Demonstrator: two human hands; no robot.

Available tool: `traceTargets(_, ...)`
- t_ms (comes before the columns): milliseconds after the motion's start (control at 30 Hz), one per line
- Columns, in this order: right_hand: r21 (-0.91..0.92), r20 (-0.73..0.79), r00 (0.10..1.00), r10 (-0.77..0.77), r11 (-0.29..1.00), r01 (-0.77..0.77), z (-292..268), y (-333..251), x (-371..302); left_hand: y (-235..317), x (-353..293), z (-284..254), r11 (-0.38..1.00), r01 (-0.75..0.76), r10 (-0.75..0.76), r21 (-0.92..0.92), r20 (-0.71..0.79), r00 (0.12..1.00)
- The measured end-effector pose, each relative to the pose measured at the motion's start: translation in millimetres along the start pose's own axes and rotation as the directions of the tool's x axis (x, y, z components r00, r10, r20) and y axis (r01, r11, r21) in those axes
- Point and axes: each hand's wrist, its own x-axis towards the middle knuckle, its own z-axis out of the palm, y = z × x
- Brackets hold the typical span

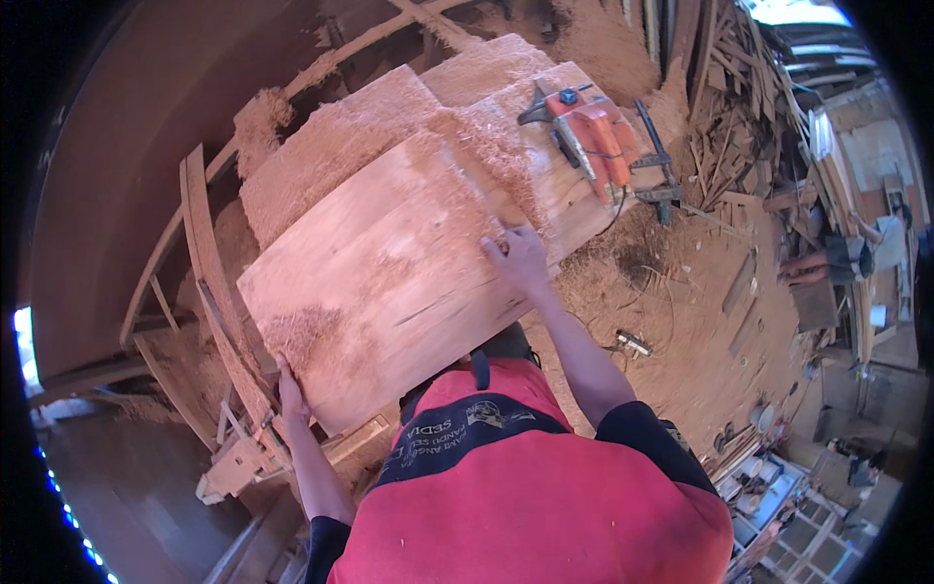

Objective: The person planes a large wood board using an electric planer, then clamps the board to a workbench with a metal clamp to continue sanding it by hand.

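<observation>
A wide, pale wooden board (pixel 379 263) lies slanted in front of my body, with curly shavings scattered on its face. My left hand (pixel 294 394) is closed on its near left edge, thumb upward and the other fingers mostly hidden. At the opposite end, my right hand (pixel 520 258) grips the board's right edge, its fingers bent over the top. Beyond that hand, an orange electric planer (pixel 595 141) rests on a wooden work surface (pixel 574 209). A dark metal clamp (pixel 662 161) stands at the planer's right side.
Shavings heap over more boards (pixel 341 146) behind the held one. A curved wooden frame (pixel 209 263) stands at left. Scrap wood (pixel 739 88) is piled at far right. Cord and a small metal tool (pixel 634 343) lie on the shavings-covered floor; another person (pixel 856 258) is at the right.
</observation>
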Motion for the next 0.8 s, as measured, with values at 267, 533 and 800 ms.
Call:
traceTargets(267,0.014,-0.089,0.979,0.182,0.983,-0.181,-20.5,32.0,27.1,-7.0,23.0,38.3,0.992,-0.012,0.023,0.123,-0.087,0.996)
traceTargets(533,0.074,-0.016,0.985,0.170,0.983,-0.168,-35.7,38.0,37.6,1.1,20.2,65.6,0.960,0.068,-0.006,0.271,-0.224,0.975)
traceTargets(800,-0.090,-0.094,0.968,0.232,0.967,-0.240,-25.4,33.4,37.2,18.3,-1.8,86.2,0.981,0.116,-0.080,0.156,-0.222,0.972)
